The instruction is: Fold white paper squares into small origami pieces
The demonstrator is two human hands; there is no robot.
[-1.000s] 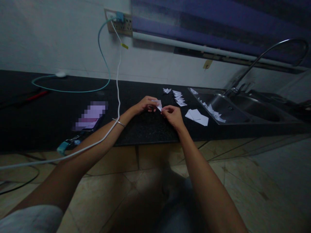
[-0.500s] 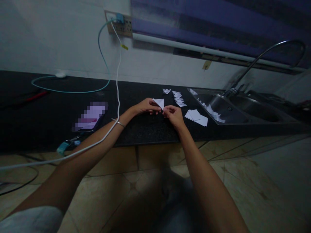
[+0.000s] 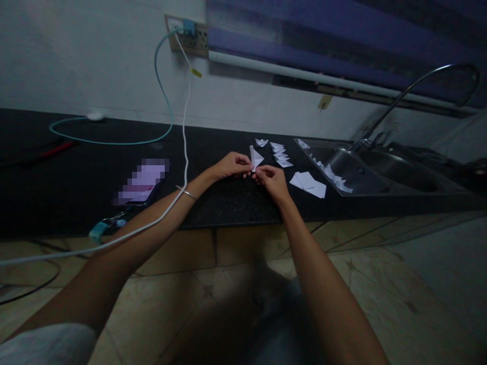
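Rotated since the earlier frame, folded paper (image 3: 257, 159) points one corner toward three o'clock; left hand (image 3: 231, 165) and right hand (image 3: 274, 181) pinch its base, probably steadying a crease.

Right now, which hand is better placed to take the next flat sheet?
Probably the right hand: it sits nearer the flat sheets, with the left hand farther off. Both hands are on the folded paper, though.

There are two hands (image 3: 273, 183), one held paper (image 3: 256, 158), two sink basins (image 3: 352, 170) and one faucet (image 3: 364, 143).
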